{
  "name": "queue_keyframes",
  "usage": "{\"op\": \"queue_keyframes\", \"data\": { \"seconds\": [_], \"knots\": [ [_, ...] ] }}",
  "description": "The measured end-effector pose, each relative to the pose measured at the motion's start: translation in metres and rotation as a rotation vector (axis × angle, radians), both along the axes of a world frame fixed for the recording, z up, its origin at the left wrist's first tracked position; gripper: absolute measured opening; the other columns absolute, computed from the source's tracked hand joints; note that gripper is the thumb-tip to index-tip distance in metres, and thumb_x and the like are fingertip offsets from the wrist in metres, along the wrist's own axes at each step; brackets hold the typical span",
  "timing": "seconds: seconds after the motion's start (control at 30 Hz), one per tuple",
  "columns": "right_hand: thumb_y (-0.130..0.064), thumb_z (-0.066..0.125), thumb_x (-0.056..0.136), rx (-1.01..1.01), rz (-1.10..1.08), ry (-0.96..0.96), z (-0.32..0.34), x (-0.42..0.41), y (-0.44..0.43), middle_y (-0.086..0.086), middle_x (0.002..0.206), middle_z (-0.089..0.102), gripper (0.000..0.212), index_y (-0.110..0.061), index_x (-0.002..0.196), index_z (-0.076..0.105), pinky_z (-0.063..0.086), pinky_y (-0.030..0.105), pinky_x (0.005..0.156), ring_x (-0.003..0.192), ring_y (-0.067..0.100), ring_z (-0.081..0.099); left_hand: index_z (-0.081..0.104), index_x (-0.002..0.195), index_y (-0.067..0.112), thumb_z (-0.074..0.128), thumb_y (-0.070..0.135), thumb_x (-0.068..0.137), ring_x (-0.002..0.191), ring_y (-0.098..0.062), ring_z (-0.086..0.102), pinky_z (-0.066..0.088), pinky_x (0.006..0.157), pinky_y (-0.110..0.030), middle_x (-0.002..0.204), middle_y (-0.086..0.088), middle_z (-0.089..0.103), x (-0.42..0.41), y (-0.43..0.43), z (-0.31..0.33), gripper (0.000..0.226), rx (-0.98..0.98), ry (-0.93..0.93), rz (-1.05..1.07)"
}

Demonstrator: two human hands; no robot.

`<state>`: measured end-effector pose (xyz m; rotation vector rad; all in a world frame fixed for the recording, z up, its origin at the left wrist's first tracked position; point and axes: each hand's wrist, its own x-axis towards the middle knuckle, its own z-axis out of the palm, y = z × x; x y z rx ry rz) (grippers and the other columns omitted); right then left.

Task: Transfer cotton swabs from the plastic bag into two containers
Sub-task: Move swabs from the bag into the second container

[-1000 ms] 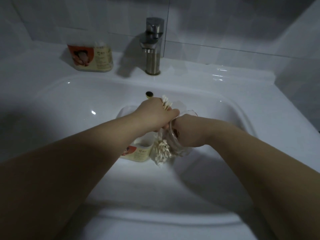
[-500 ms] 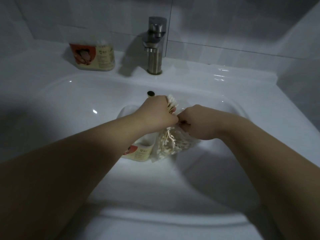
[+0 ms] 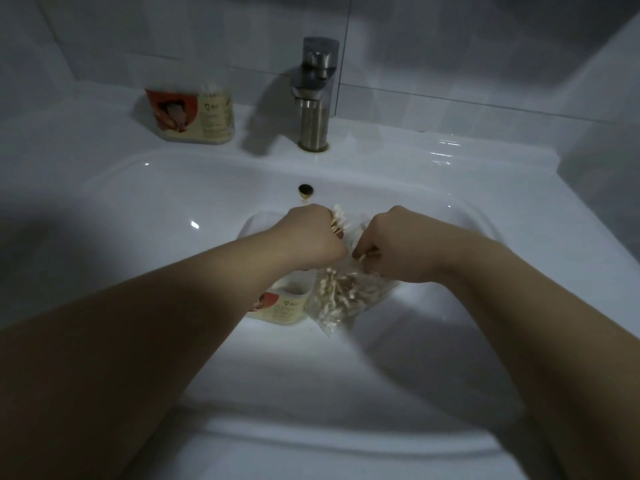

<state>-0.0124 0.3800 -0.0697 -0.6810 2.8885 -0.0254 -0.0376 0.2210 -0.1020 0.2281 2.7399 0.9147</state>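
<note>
Left grip [image 3: 311, 232] clutches swabs [image 3: 338, 220]; two containers [image 3: 194, 116] [image 3: 282, 306].

clear plastic bag [image 3: 349, 301] of cotton swabs [image 3: 332, 292] lies in the sink [image 3: 138, 209], touching the near container [image 3: 285, 308]; the far container [image 3: 194, 116] stands upright on the rim.

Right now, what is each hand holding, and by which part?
Left hand grips a bundle of cotton swabs mid-shaft, tips poking out. Right hand pinches loose swabs at the plastic bag mouth.

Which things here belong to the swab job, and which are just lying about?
Job: left hand gripping swabs; right hand holding bag; basin container; ledge container.
Lying about: faucet; sink.
</note>
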Motion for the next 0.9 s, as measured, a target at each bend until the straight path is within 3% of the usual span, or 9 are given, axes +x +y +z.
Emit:
{"op": "queue_keyframes", "data": {
  "seconds": [0.07,0.13,0.23,0.37,0.43,0.53,0.7,0.77,0.9],
  "knots": [
    [-0.020,0.063,0.090,-0.035,-0.003,-0.046,0.000,0.001,-0.002,-0.006,0.084,0.073,0.021,-0.026,0.101,0.080,0.041,0.022,0.071,0.075,0.012,0.054,0.056,0.072,0.014,0.065,0.016,0.083,0.057,-0.018,0.057,0.038,0.043,-0.019,0.076,-0.007,0.065,0.000,0.001,0.001,0.015,0.017,0.007,-0.005],
    [-0.017,0.062,0.090,-0.042,0.005,-0.071,0.001,0.002,-0.004,-0.009,0.065,0.063,0.019,-0.023,0.088,0.079,0.046,0.024,0.069,0.067,0.013,0.057,0.056,0.072,0.014,0.066,0.016,0.083,0.058,-0.018,0.056,0.037,0.045,-0.020,0.077,-0.007,0.065,0.001,0.002,0.001,0.015,0.004,0.022,-0.018],
    [-0.013,0.060,0.093,-0.029,0.004,-0.049,0.004,0.002,-0.004,-0.013,0.064,0.059,0.023,-0.023,0.093,0.080,0.051,0.026,0.073,0.059,0.002,0.053,0.052,0.069,0.014,0.067,0.016,0.082,0.056,-0.017,0.055,0.037,0.044,-0.021,0.071,-0.005,0.061,0.001,0.002,0.001,0.020,-0.040,0.015,-0.035],
    [-0.008,0.058,0.088,-0.052,-0.019,0.006,0.010,0.002,0.003,0.000,0.061,0.065,0.022,-0.014,0.070,0.069,0.057,0.035,0.072,0.068,0.018,0.068,0.050,0.066,0.015,0.066,0.016,0.082,0.056,-0.016,0.053,0.035,0.045,-0.022,0.070,-0.004,0.060,0.001,0.000,0.002,0.023,-0.075,0.037,-0.032],
    [-0.007,0.057,0.087,-0.082,-0.048,-0.011,0.014,0.003,0.007,0.003,0.063,0.069,0.025,-0.015,0.066,0.068,0.057,0.034,0.068,0.064,0.012,0.070,0.052,0.068,0.014,0.063,0.015,0.083,0.058,-0.017,0.053,0.036,0.047,-0.023,0.074,-0.005,0.061,0.001,-0.001,0.002,0.019,-0.084,0.048,-0.015],
    [-0.011,0.060,0.090,-0.122,-0.074,0.010,0.017,0.002,0.012,-0.006,0.063,0.069,0.021,-0.017,0.077,0.075,0.057,0.029,0.070,0.060,0.002,0.067,0.054,0.070,0.013,0.061,0.015,0.085,0.057,-0.017,0.052,0.036,0.046,-0.023,0.074,-0.006,0.060,0.000,-0.002,0.003,0.017,-0.109,0.056,0.010],
    [-0.009,0.059,0.092,-0.194,-0.065,0.114,0.020,0.001,0.014,-0.017,0.055,0.054,0.029,-0.025,0.073,0.074,0.053,0.030,0.072,0.075,0.016,0.069,0.055,0.071,0.013,0.063,0.016,0.086,0.057,-0.017,0.053,0.038,0.047,-0.023,0.073,-0.005,0.060,0.001,-0.002,0.000,0.017,-0.152,0.020,-0.025],
    [-0.010,0.060,0.094,-0.230,-0.099,0.103,0.017,-0.001,0.016,-0.013,0.058,0.063,0.021,-0.017,0.085,0.078,0.057,0.030,0.074,0.068,0.009,0.070,0.056,0.073,0.012,0.064,0.015,0.084,0.057,-0.018,0.054,0.039,0.047,-0.023,0.075,-0.006,0.062,0.001,-0.002,0.000,0.014,-0.135,0.015,-0.028],
    [-0.013,0.062,0.095,-0.362,-0.186,0.060,0.014,-0.003,0.023,-0.006,0.066,0.074,0.017,-0.016,0.090,0.078,0.049,0.006,0.060,0.056,-0.003,0.068,0.056,0.075,0.012,0.063,0.016,0.084,0.062,-0.019,0.057,0.041,0.050,-0.024,0.082,-0.009,0.067,-0.002,-0.001,0.003,0.012,-0.022,0.040,0.034]
  ]
}}
